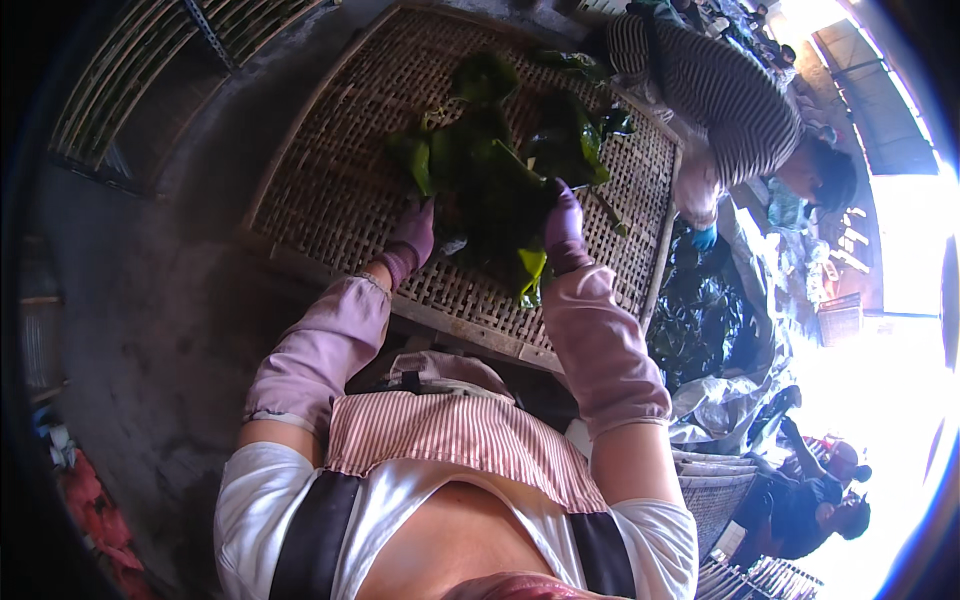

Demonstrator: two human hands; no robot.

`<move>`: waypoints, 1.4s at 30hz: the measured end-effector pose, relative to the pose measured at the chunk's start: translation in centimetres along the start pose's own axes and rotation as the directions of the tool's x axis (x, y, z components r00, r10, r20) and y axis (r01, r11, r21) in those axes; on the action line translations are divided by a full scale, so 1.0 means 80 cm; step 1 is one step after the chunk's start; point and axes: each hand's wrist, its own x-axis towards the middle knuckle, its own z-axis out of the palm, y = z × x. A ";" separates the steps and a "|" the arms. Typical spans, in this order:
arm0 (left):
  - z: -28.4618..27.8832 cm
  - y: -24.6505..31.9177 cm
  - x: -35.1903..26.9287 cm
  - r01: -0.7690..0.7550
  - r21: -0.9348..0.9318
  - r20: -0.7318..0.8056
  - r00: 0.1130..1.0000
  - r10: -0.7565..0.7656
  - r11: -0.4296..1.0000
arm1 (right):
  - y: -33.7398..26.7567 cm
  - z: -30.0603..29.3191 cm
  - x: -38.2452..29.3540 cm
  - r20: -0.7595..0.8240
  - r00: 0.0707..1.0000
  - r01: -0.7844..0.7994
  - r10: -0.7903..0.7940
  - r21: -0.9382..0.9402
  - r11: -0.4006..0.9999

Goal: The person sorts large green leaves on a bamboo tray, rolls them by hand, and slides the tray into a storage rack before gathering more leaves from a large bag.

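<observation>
A large woven bamboo tray (322, 169) with a wooden frame lies before me. Dark, glossy green leaves (480, 172) are heaped across its middle, some of them wet-looking. My left hand (414, 231), in a purple glove, grips the left side of the heap. On the opposite side, my right hand (564, 217), gloved the same way, has hold of leaves at its thumb. The leaves hide most fingertips of both hands. A yellow-green leaf (532, 268) hangs near my right wrist.
At the right, a co-worker in a striped top (720, 97) bends beside the tray, a blue-gloved hand (705, 238) over a plastic-lined heap of leaves (697, 300). Stacked woven trays (716, 484) and other people (810, 502) are lower right. A slatted rack (150, 75) stands upper left.
</observation>
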 end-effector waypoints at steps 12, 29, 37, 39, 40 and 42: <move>-0.057 -0.021 0.086 0.019 -0.611 0.074 0.997 0.033 0.792 | -0.040 0.040 0.058 -0.055 0.902 0.152 -0.429 -0.888 0.434; -0.166 -0.164 0.145 0.657 -0.754 0.594 0.687 0.419 -0.008 | 0.064 0.243 0.003 0.459 0.826 0.463 -0.327 -0.883 -0.070; -0.260 -0.183 0.138 0.915 -0.394 0.819 0.304 0.487 0.091 | 0.082 0.342 0.021 -0.212 0.976 -0.002 -0.055 -0.261 0.965; -0.227 -0.248 0.198 0.745 -0.632 0.702 0.433 0.565 0.215 | 0.077 0.376 0.027 0.053 0.964 0.242 -0.262 -0.591 0.769; -0.211 -0.240 0.219 0.691 -0.682 0.652 0.426 0.627 0.239 | 0.119 0.337 0.061 0.091 0.948 0.302 -0.305 -0.554 0.776; -0.236 -0.226 0.202 0.814 -0.557 0.719 0.373 0.587 0.165 | 0.138 0.344 0.045 0.464 0.748 0.404 -0.475 -0.885 -0.230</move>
